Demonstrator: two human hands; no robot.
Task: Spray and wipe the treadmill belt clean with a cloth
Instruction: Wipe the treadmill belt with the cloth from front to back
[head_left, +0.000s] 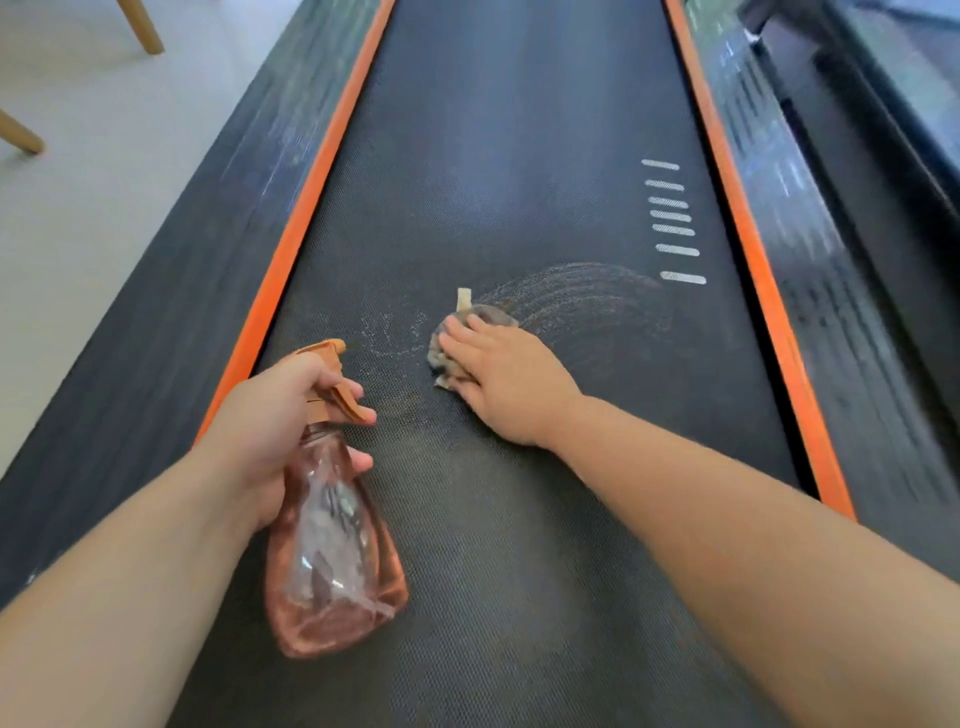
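Dark, textured treadmill belt (493, 156) runs from 6 o'clock up to 12 o'clock and fills most of the view. An orange strip (311, 208) borders it on the 9 o'clock side and a second orange strip (748, 249) on the 3 o'clock side, with a black side rail (208, 234) outside the left one. Pale floor (78, 182) lies at 10 o'clock, where two wooden legs (143, 26) stand.

At 7 o'clock the left hand (270, 415) grips the neck of a clear, orange-tinted spray bottle (332, 561). Its fingers are curled round the neck under the trigger, and the nozzle points toward 12 o'clock. The bottle's base hangs toward 6 o'clock, above the belt.

Near the middle, the right hand (504, 379) presses a crumpled grey cloth (491, 314) onto the belt with fingers laid flat over it. A pale corner of the cloth sticks out toward 12 o'clock.

A curved damp smear (587, 296) fans from the cloth toward 2 o'clock. A faint ring of droplets (392, 335) sits on the belt between nozzle and cloth. Short white stripes (670, 215) are printed on the belt at 2 o'clock.
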